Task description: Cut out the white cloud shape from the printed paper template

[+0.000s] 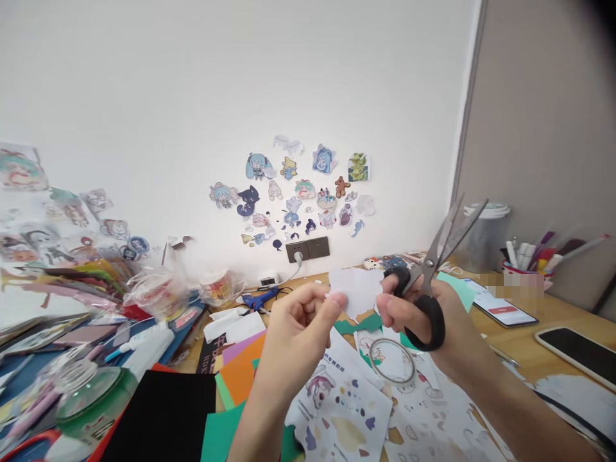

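A small white piece of paper [357,290] with an uneven cut edge is held up over the table. My left hand [302,337] pinches its left side between thumb and fingers. At its right edge, the fingertips of my right hand [445,321] touch or nearly touch the paper. That hand also grips black-handled scissors [429,264], their blades spread and pointing up, away from the sheet. Beneath the hands lie a printed sheet [344,410] with cartoon shapes, green paper scraps [359,324] and a roll of clear tape [392,360].
Black paper [158,410] and orange paper [243,372] lie left of my arms, near a green-tinted container [96,401]. A blue glue gun [260,300] lies by the wall. Rightward are two phones [500,301], a pen holder [527,273] and a lidded tub [485,237]. Cutouts cover the wall.
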`<state>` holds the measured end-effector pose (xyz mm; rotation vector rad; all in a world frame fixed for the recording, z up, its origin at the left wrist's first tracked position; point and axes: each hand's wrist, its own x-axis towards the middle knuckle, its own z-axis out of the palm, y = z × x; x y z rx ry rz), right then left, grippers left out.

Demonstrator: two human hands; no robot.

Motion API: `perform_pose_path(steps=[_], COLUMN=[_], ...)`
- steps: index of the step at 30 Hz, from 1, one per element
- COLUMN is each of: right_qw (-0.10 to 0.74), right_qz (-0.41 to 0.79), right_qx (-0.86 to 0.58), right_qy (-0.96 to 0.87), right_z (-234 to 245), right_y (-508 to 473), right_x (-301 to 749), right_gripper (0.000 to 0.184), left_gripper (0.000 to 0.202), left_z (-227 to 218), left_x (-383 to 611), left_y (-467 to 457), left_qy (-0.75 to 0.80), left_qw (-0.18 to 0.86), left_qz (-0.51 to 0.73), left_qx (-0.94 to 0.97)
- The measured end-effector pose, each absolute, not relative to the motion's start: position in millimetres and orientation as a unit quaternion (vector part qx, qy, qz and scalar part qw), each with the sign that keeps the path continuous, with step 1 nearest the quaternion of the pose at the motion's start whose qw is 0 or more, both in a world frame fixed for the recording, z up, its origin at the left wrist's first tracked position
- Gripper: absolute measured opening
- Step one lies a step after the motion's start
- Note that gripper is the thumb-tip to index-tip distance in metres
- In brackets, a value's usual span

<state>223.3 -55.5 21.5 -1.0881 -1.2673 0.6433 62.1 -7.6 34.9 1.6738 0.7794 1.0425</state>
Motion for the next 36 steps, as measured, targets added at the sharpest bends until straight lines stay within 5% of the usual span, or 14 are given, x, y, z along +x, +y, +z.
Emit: perform_pose_path(steps=[5, 11, 16, 25, 36], right_qw=[0.612, 0.47, 0.406, 0.405, 0.377], right_qz=[0.314, 0.393, 0.436, 0.451, 0.456], right_qx=[-0.441, -0.332, -0.347, -0.358, -0.383], right_qy=[-0.577, -0.717, -0.724, -0.71, -0.71], right_z=[16, 19, 14, 3, 5], right_y=[-54, -56, -63, -62, -60], right_x=[221, 217, 206, 194, 198], right_gripper=[0.019, 0.039, 0.035, 0.039, 0.047], left_gripper=[0.034, 0.046, 0.049, 0.049, 0.046], left_z=[30, 28, 30, 23, 29], left_x=[68, 67, 65, 63, 59], left_y=[-11, -14, -17, -12, -15], left_qy=[0.27, 0.264, 0.265, 0.342, 0.293], left_qw=[0.508, 0.548, 0.544, 0.337, 0.276], left_qz=[0.372, 0.448, 0.482, 0.491, 0.494], left_qx=[0.728, 0.655, 0.634, 0.727, 0.77])
